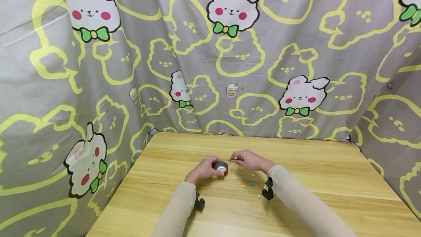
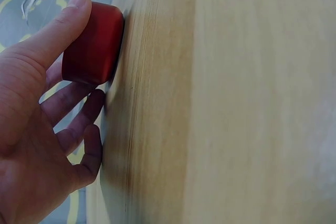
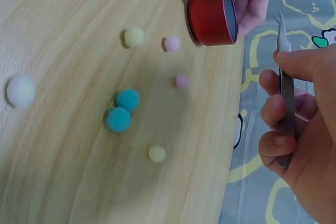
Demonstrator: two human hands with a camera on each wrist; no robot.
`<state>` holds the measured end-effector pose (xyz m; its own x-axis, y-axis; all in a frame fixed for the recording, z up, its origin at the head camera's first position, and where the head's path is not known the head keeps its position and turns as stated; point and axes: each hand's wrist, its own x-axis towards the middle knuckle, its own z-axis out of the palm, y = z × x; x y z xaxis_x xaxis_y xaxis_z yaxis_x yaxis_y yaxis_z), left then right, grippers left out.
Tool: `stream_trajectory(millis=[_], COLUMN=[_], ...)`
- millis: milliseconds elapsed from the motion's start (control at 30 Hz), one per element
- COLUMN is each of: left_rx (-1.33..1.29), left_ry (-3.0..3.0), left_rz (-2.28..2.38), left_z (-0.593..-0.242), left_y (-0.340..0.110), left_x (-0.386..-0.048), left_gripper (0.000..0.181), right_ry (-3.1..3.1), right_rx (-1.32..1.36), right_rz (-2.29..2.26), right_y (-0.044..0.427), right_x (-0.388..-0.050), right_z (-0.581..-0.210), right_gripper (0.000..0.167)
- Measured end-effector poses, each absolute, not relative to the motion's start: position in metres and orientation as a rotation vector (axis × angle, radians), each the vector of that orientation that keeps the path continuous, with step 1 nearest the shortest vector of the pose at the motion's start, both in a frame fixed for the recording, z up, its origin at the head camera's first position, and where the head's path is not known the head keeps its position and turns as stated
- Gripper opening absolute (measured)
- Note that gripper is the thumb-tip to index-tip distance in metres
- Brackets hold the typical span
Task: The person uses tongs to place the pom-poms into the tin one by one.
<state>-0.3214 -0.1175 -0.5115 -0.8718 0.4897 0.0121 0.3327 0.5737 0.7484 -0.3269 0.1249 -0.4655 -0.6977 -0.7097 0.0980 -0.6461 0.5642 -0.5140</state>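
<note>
My left hand [image 1: 205, 168] grips a small red round tin [image 2: 94, 43] standing on the wooden table, its thumb on one side and fingers on the other. The tin's open top shows a silvery inside in the head view. My right hand [image 1: 249, 160] holds metal tweezers [image 3: 285, 87] between thumb and curled fingers. Their tips point toward the tin, close above its rim in the head view, and nothing shows between them. Beside the tin lie several small balls: two touching blue pom-poms [image 3: 118, 119], two pink balls [image 3: 172, 43], pale yellow balls [image 3: 134, 37] and a white ball [image 3: 21, 91].
The wooden table [image 1: 158, 193] reaches back to a grey curtain [image 1: 204, 57] with bunny prints, which also hangs at both sides. Black wrist mounts [image 1: 268, 189] sit on both sleeves, just above the tabletop.
</note>
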Motion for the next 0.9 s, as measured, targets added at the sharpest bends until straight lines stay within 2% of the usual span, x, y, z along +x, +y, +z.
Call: stream_trajectory(millis=[367, 900], left_rx=[0.707, 0.717], left_ry=[2.614, 2.616], left_rz=[1.179, 1.161], left_z=[-0.514, -0.512], left_y=[-0.118, -0.118], left_x=[-0.323, -0.323], left_gripper=[0.042, 0.043], right_ry=[2.754, 2.782], right_rx=[-1.207, -1.096], right_rz=[-0.778, -0.815], right_y=[0.147, 0.192], right_x=[-0.325, -0.322], right_z=[-0.462, -0.465], right_gripper=[0.017, 0.018])
